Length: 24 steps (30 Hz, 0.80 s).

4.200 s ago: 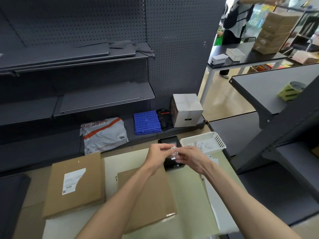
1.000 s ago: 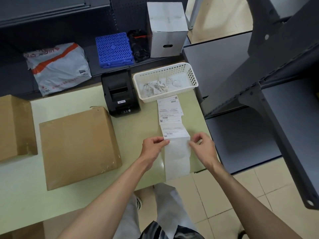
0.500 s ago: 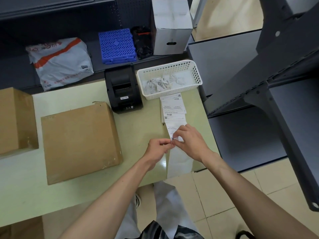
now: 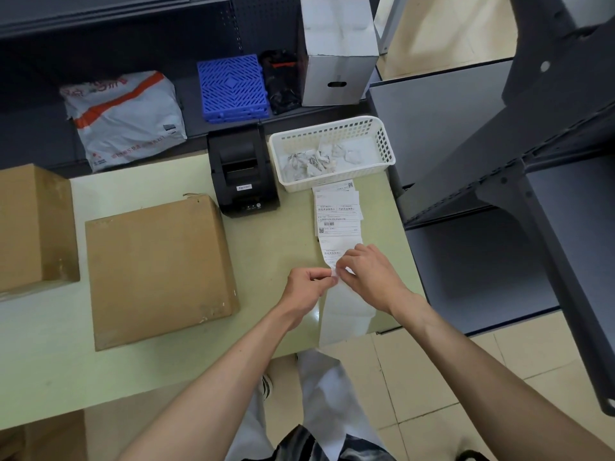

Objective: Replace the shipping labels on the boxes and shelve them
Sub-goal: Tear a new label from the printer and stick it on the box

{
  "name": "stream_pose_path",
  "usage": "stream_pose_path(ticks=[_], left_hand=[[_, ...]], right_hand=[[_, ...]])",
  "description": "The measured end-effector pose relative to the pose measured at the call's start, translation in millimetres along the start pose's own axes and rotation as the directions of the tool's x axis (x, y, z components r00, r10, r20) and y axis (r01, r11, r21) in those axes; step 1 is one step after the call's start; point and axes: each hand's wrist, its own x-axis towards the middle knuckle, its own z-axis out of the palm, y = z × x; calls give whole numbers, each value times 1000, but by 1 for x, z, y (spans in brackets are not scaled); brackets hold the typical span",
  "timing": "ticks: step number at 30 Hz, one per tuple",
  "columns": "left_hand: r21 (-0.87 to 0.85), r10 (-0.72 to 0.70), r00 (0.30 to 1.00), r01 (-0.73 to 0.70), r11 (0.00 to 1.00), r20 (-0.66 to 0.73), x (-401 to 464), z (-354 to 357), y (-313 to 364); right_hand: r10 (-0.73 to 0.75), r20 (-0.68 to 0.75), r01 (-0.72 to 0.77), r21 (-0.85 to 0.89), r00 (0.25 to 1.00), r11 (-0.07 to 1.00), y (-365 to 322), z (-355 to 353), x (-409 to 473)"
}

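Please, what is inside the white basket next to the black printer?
The white basket holds several crumpled pieces of white and grey paper, lying loose on its floor. What is printed on them cannot be read, and anything beneath the crumpled pieces is covered.

Pale green table, dark grey shelving behind and right of it, beige tiled floor below.

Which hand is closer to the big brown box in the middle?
Left. The left hand pinches the label strip just right of the box, with bare table between. The right hand pinches the strip too, farther right.
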Motion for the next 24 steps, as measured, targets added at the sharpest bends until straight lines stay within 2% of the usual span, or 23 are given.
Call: stream_pose_path(ticks=[7, 12, 15, 19, 24], left_hand=[[-75, -4, 1000, 2, 997, -25, -1, 5, 1], [-70, -12, 999, 10, 998, -36, 1, 5, 0], [-58, -41, 996, 36, 998, -79, 5, 5, 0], [-91, -9, 993, -2, 996, -121, 7, 3, 7], [-27, -13, 981, 8, 1000, -196, 14, 2, 5]], right_hand=[[26, -11, -25, 18, 1000, 1000, 0, 3, -1], [49, -31, -49, -20, 998, 999, 1, 5, 1], [93, -54, -91, 34, 994, 995, -1, 4, 1], [137, -67, -131, 84, 988, 988, -3, 1, 2], [173, -101, -160, 120, 980, 980, 0, -3, 4]])
